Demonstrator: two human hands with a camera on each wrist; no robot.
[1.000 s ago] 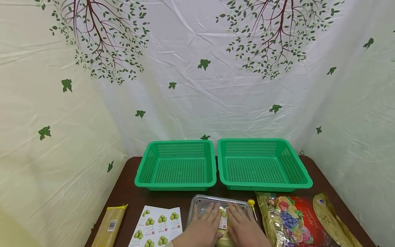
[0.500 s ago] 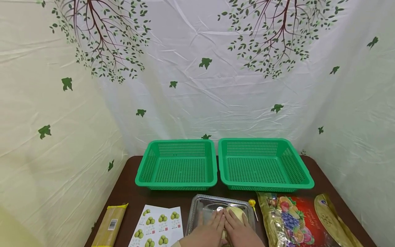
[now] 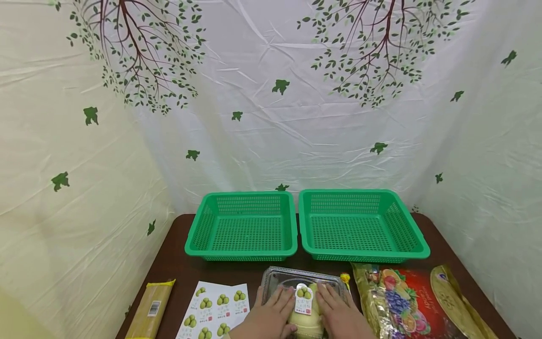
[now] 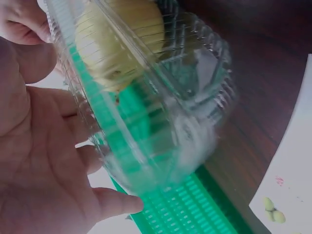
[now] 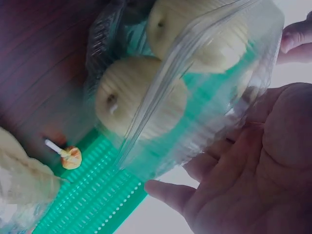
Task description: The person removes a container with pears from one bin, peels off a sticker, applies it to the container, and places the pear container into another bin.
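Observation:
A clear plastic clamshell box [image 3: 292,271] sits at the table's near edge in the head view. Pale yellow fruits that look like pears [image 5: 139,97] show through its wall in the right wrist view. On the lid is a white label [image 3: 303,301] printed with green fruit. My left hand [image 3: 271,313] rests on the lid left of the label, fingers straight and spread. To the right of it my right hand [image 3: 340,313] lies likewise, fingers extended. Both palms face the box in the wrist views, and neither hand curls round anything.
Two green baskets, left [image 3: 241,254] and right [image 3: 368,255], stand behind the box. Label sheets [image 3: 237,303] and a long yellowish packet [image 3: 148,310] lie to the left. A lollipop [image 3: 345,278] and a red-gold candy bag [image 3: 423,296] lie to the right.
Half a second ago my hands met over the middle of the lid and covered most of the label. They have since slid apart, left and right, and the label shows between them.

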